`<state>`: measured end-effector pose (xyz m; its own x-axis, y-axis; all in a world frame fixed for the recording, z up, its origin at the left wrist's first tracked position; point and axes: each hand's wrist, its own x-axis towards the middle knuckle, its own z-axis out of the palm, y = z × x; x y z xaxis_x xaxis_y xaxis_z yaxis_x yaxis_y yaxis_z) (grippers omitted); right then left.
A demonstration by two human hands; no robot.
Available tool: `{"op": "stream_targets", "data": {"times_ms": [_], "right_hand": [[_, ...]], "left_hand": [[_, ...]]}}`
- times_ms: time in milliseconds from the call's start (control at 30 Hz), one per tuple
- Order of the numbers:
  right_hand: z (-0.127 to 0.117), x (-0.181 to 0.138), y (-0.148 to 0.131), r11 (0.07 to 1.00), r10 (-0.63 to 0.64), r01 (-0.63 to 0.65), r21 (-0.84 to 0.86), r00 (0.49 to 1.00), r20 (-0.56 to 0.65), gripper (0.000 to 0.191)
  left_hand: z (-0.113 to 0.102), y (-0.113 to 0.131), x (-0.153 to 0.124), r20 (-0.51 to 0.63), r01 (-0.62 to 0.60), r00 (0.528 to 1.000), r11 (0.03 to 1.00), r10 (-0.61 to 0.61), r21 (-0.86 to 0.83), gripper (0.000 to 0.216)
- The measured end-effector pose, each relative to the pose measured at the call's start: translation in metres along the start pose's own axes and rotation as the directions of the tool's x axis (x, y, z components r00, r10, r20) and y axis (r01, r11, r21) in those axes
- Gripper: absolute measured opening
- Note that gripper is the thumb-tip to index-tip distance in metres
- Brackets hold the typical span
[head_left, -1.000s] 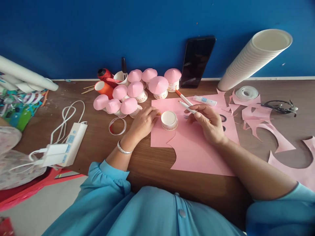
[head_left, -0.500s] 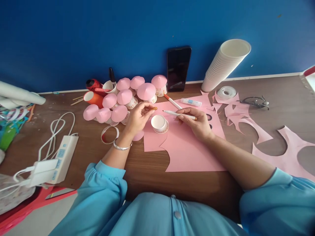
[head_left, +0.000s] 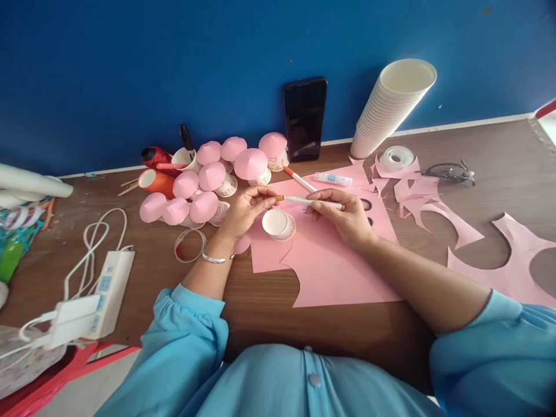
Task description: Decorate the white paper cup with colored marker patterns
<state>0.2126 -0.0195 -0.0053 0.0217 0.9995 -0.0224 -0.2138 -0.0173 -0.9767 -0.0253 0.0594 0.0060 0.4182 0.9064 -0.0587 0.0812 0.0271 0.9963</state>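
My left hand [head_left: 252, 209] pinches a small brownish-yellow pen cap [head_left: 279, 197] between thumb and fingertips. In my right hand [head_left: 343, 215] is a white marker pen [head_left: 299, 200], its tip at the mouth of the cap. Below them a small white paper cup [head_left: 275, 222] stands on the pink paper [head_left: 336, 266]. Black scissor handles [head_left: 367, 205] show partly beside my right hand; the blades are hidden. Beyond my left hand stand several small cups topped with pink paper cones [head_left: 251, 164].
Against the blue wall lean a black phone [head_left: 305, 119] and a tall stack of white cups [head_left: 388, 110]. Pink offcuts [head_left: 512, 255], a white tape roll [head_left: 397, 157] and eyeglasses [head_left: 449, 171] lie right. A power strip [head_left: 112, 292] with cables and a tape ring [head_left: 190, 245] are left.
The marker and the cap have come together: half a second ago there was a gap between the pen tip and the cap. The whole view has shifted slightly.
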Motion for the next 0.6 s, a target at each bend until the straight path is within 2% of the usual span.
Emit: {"op": "stream_targets", "data": {"times_ms": [133, 233, 367, 467, 600], "right_hand": [[0.000, 0.000, -0.002, 1.000, -0.002, 0.002, 0.005, 1.000, 0.008, 0.038], [0.000, 0.001, 0.000, 0.999, -0.030, 0.031, 0.045, 0.999, -0.018, 0.040], [-0.001, 0.002, 0.002, 0.996, -0.076, 0.078, 0.053, 0.997, -0.032, 0.039], [-0.002, 0.001, 0.002, 0.996, -0.083, 0.084, 0.040, 0.996, -0.032, 0.038], [-0.001, 0.001, 0.001, 0.995, -0.082, 0.083, 0.047, 0.996, -0.030, 0.037]], "left_hand": [[0.001, -0.001, 0.000, 0.001, -0.012, 1.000, 1.000, 0.012, 0.010, 0.027], [-0.001, -0.002, -0.001, 0.006, -0.035, 0.999, 0.994, 0.034, 0.102, 0.026], [-0.008, 0.004, -0.010, 0.078, -0.203, 0.979, 0.921, 0.188, 0.333, 0.021], [-0.015, 0.011, -0.026, 0.173, -0.229, 0.970, 0.889, 0.173, 0.398, 0.041], [-0.015, 0.020, -0.049, 0.312, -0.229, 0.947, 0.850, 0.082, 0.474, 0.074]]}}
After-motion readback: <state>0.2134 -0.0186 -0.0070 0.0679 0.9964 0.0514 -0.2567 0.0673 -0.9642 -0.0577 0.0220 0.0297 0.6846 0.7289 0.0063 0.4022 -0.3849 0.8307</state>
